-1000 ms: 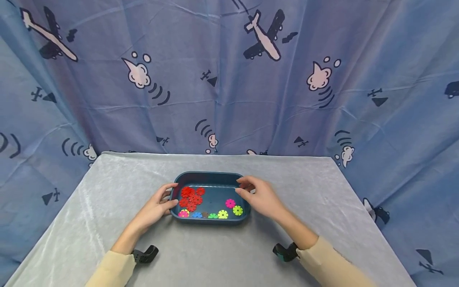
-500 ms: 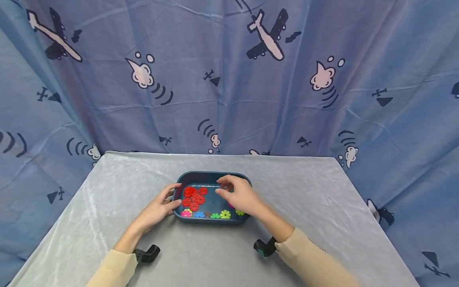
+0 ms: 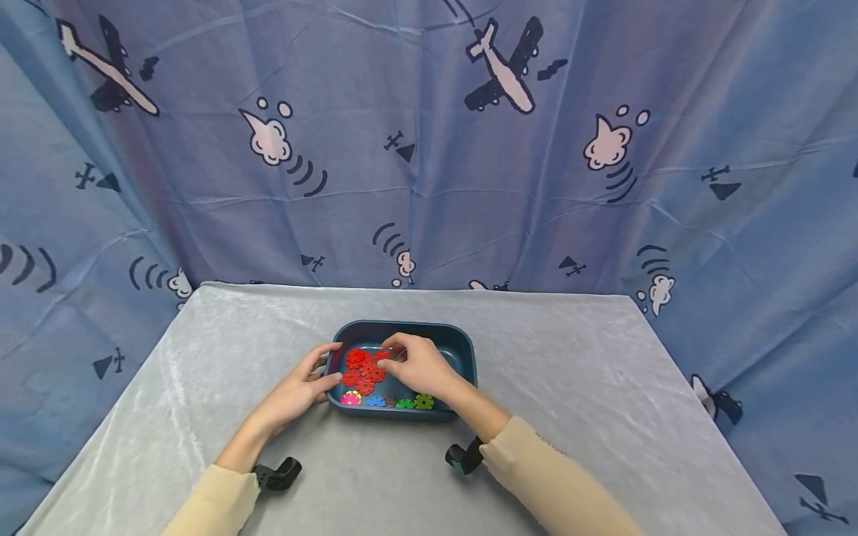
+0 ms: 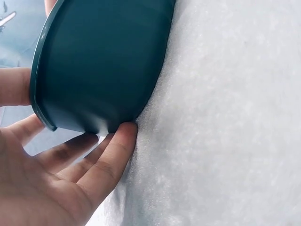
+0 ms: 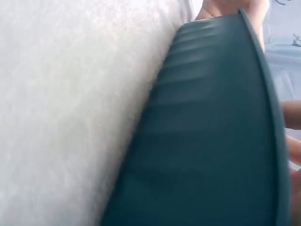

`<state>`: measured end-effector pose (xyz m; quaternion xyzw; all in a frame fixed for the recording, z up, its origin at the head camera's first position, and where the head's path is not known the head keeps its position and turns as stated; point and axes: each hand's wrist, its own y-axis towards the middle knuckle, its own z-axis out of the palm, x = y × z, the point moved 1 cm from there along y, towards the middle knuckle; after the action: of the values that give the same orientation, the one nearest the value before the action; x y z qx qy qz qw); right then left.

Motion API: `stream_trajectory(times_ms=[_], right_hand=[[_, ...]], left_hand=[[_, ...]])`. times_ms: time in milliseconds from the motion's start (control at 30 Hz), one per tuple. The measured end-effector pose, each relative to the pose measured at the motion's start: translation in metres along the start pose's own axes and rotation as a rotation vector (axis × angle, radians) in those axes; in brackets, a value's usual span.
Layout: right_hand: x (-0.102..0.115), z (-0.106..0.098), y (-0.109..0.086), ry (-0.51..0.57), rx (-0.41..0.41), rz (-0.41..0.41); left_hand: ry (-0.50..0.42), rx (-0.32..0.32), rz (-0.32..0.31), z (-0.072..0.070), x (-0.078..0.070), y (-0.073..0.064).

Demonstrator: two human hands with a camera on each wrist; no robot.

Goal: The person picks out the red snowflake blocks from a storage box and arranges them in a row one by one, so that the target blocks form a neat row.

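Red discs (image 3: 366, 371) lie right at the fingers of the right hand (image 3: 418, 365). We see its thumb and forefinger bent and slightly apart, a disc showing between them; whether they touch it, we cannot tell, and we see nothing lifted. The left hand (image 3: 295, 393) holds the tray (image 3: 462, 353) by the end toward the left edge of the worktop (image 3: 556, 357), thumb and forefinger at the rim, other fingers against the outer wall.

We judge the step in hand to be reaching for a red disc while the tray is steadied; the next move seems to call for a light pinch, since the red ones overlap. Along the tray's near wall we find a blue disc (image 3: 375, 401) and a green disc (image 3: 405, 403), among others.

The tray stands near the worktop's far edge, roughly midway between its side edges. Pale, soft-looking cloth covers the worktop, and beyond its far corners we see a blue curtain (image 3: 362, 179) printed with planes and clouds.
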<state>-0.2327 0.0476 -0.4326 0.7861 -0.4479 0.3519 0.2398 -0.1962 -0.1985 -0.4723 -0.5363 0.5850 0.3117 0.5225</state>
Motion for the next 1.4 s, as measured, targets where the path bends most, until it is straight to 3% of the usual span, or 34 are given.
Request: stream_trajectory(times_ms=[467,1067,1400], right_hand=[[-0.012,0.022,0.02,-0.076,0.083,0.077],[-0.024,0.033,0.023,-0.241,0.093,0.059],[-0.023,0.031,0.024,-0.213,0.102,0.05]], left_hand=[[0.003,0.005,-0.006,-0.001,0.001,0.001],[-0.003,0.002,-0.004,0.003,0.003,0.002],[-0.006,0.003,0.001,0.001,0.004,0.001]])
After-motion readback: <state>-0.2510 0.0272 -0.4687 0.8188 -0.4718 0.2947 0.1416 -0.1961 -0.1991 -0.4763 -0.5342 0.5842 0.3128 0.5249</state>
